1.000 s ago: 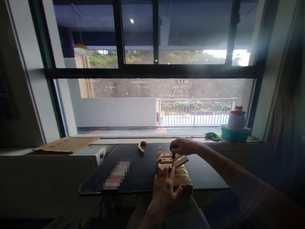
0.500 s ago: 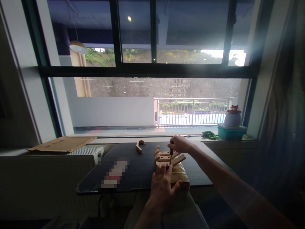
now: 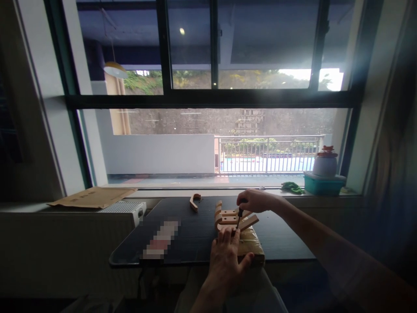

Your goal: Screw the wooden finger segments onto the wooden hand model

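A person's right hand, fingers closed round the handle of a slim, dark screwdriver, holds it nearly upright, its shaft pointing down beside the left fingertips; the exact contact is too small to tell. The left hand lies palm down, fingers stretched out over the near end of a row of pale brown, curved wooden pieces, thumb spread apart. The wooden pieces sit on a brown, shiny-wrapped block at the near edge of a black tabletop. Farther back, left of the row, lies a separate bent wooden piece.
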